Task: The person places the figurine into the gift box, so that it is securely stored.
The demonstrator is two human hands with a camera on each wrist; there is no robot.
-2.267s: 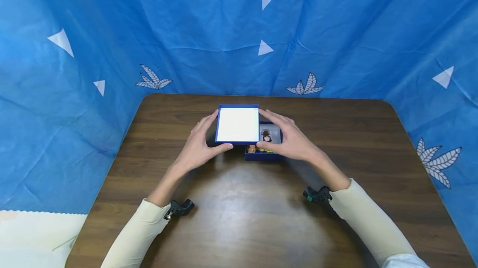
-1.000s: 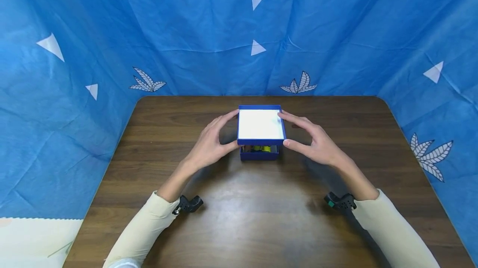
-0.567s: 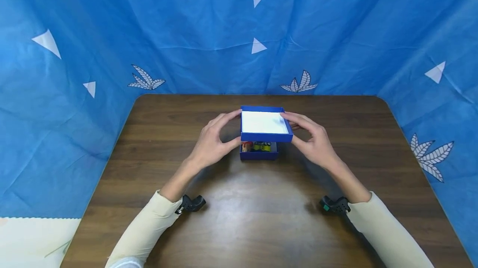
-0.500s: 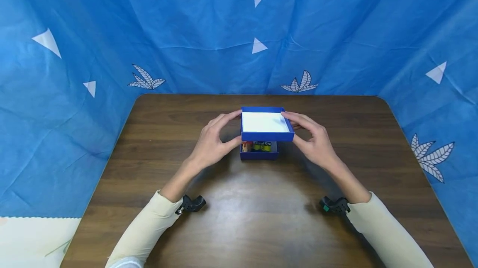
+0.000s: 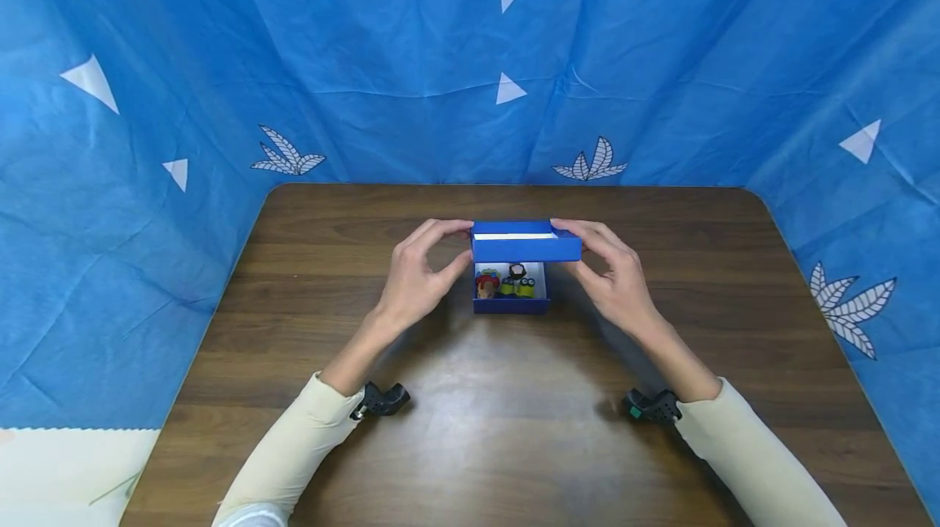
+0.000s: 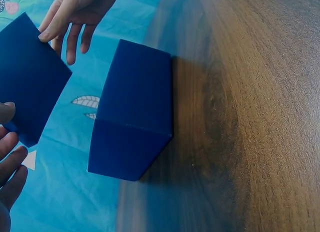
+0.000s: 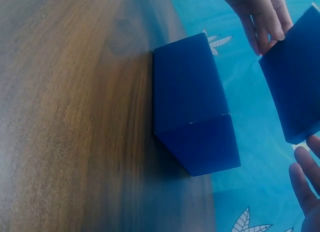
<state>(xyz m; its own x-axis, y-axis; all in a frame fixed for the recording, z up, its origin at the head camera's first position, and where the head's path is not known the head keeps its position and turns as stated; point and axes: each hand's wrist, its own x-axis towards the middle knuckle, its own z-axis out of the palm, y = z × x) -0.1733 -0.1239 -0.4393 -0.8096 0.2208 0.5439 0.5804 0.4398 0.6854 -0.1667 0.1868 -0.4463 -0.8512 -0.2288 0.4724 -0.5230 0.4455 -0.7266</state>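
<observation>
A blue box lid [image 5: 526, 250] with a white inside is held tilted above and behind the blue box [image 5: 510, 307], apart from it. My left hand [image 5: 414, 278] pinches the lid's left side between thumb and fingers. On the right side, my right hand [image 5: 617, 278] grips it the same way. Inside the box are small toy figures: two yellow ones [image 5: 516, 288], a red and brown one [image 5: 487, 284] and a dark one [image 5: 517, 271]. Both wrist views show the lid [image 6: 27, 81] raised clear of the box [image 7: 190, 86], whose inside is hidden there.
The box stands on a dark wooden table [image 5: 470, 429], towards its far edge. Behind and beside the table hangs a blue cloth [image 5: 411, 62] with white triangles and leaf prints. Black wrist cameras [image 5: 383, 400] sit on both wrists.
The lid has moved right, from beside the box to above it, held in both hands throughout. It has tilted, so less of its white inside shows and more figures are visible.
</observation>
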